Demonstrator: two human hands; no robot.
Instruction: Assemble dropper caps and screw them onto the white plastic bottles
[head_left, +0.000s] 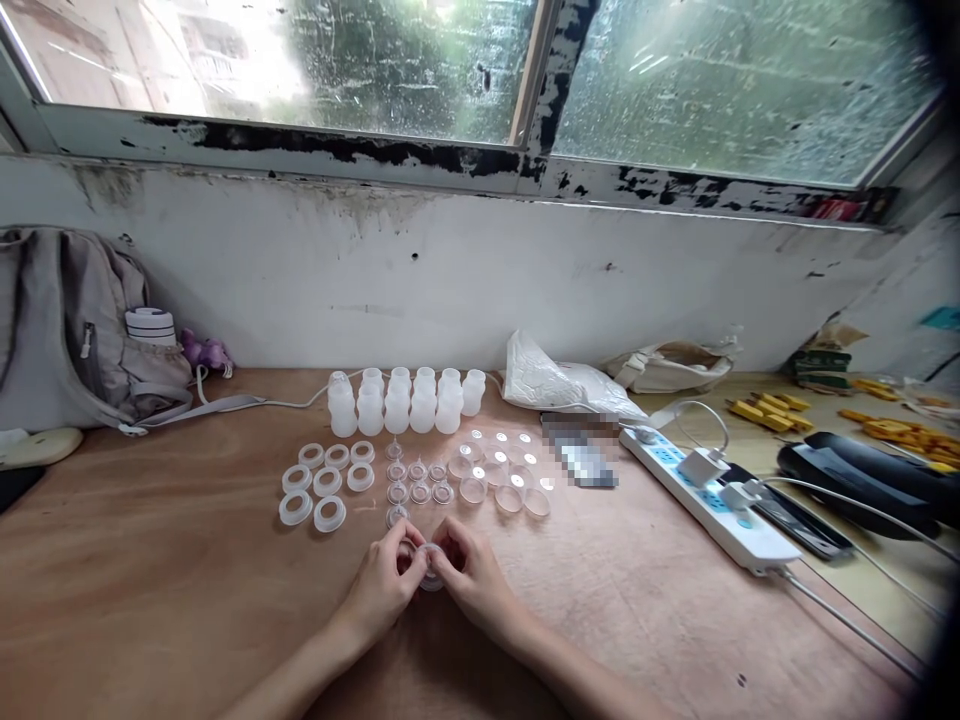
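Note:
My left hand [385, 585] and my right hand [474, 575] meet low in the middle of the view, both closed around a translucent ring [431, 582] from either side. Finer detail between the fingertips is too small to tell. Just beyond the hands lie several clear nipple-like pieces [420, 492] in rows. To their left sit several white rings [327, 482], and to their right several clear round caps [510, 498] with small white discs [501, 457]. Several frosted bottles [397, 402] stand upright in rows behind these parts.
A power strip [712, 505] with plugs and cables runs along the right, beside a black case [855, 480] and yellow pieces [769, 410]. White plastic bags [551, 375] lie by the wall. A grey backpack [67, 330] stands at the far left.

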